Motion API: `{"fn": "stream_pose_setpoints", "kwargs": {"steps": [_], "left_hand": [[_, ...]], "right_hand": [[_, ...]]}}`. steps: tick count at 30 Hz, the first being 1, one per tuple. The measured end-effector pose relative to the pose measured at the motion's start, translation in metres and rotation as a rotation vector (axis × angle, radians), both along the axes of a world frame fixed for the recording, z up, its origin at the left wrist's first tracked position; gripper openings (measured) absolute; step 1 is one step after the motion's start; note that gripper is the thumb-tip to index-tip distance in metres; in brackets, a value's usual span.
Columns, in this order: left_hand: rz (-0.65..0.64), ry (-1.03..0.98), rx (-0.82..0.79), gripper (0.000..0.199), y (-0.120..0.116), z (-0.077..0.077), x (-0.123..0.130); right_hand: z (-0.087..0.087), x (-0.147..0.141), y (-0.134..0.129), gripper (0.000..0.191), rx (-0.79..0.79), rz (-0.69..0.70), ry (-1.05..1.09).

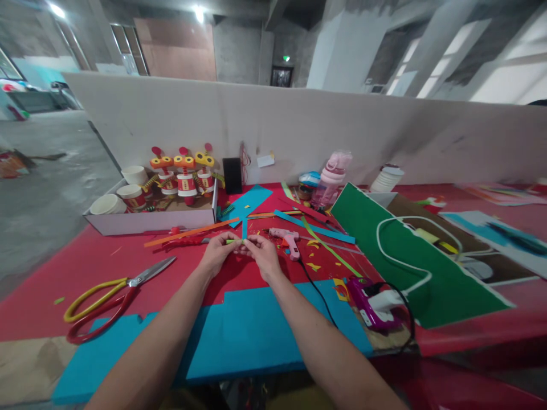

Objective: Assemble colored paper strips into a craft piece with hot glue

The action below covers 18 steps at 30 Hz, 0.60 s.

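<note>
My left hand (220, 250) and my right hand (261, 254) meet over the red tabletop, fingers pinched together. Between them is a narrow blue paper strip (244, 229) standing upward, with a short green strip (233, 241) at my left fingertips. The strips' lower ends are hidden by the fingers. Just right of my right hand lies a pink glue gun (288, 240), its black cord trailing toward me. An orange strip (192, 232) lies behind my left hand, and a blue sheet (252, 202) is beyond both hands.
Large scissors (128, 287) lie at the left. A white box (154, 224) holds cups and several paper figures. A pink bottle (331, 179) stands behind. Rightward are a purple power socket (370, 307) and a green board (405, 262). Blue foam (256, 336) lines the front edge.
</note>
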<state>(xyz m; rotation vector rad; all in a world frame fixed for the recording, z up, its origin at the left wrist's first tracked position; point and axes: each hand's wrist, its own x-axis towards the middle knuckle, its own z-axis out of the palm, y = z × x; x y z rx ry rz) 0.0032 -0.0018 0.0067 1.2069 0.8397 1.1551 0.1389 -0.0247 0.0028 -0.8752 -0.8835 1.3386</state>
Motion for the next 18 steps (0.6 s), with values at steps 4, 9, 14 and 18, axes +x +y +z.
{"fn": "stream_pose_setpoints", "kwargs": {"steps": [4, 9, 14, 18], "left_hand": [[0.004, 0.082, 0.036, 0.022, -0.0002, 0.0021, -0.0019], [0.036, 0.150, 0.061, 0.023, -0.0018, 0.0055, -0.0009], [0.039, 0.164, 0.073, 0.022, -0.0015, 0.0049, -0.0007], [0.033, 0.172, 0.079, 0.023, -0.0007, 0.0040, -0.0014]], "right_hand": [[-0.0019, 0.0039, 0.0020, 0.031, -0.008, 0.041, -0.032], [-0.0041, 0.0075, 0.0052, 0.033, -0.010, 0.020, -0.073], [-0.0026, 0.0064, 0.0050, 0.034, -0.021, 0.021, -0.077], [-0.0016, 0.0064, 0.0043, 0.033, -0.008, 0.041, -0.082]]}}
